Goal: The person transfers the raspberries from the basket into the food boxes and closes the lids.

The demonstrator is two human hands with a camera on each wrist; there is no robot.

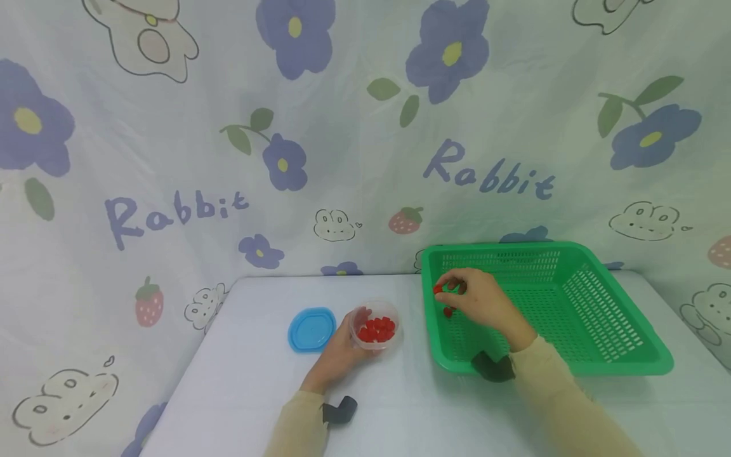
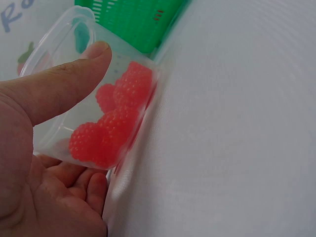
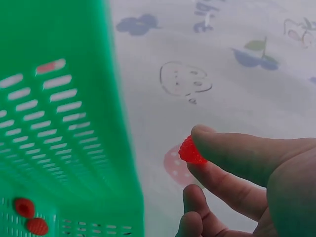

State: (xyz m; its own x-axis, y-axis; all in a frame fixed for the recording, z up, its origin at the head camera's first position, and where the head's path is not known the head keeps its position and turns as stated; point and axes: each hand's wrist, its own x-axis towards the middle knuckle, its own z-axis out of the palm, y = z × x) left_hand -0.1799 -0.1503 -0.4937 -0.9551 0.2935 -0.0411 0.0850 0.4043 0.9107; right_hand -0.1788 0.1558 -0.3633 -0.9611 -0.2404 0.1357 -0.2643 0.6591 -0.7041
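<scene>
Between thumb and index finger, my right hand pinches a red raspberry above the left rim of the green basket. Raspberries lie on the basket's floor below, two of them showing in the right wrist view. My left hand holds a clear plastic tub on the white table, thumb along one side and fingers around the other. Several raspberries fill the lower part of the tub. Its top is uncovered.
A blue lid lies on the table just left of the tub. The basket stands at the table's right, near the patterned cloth behind. The white tabletop extends in front and to the left.
</scene>
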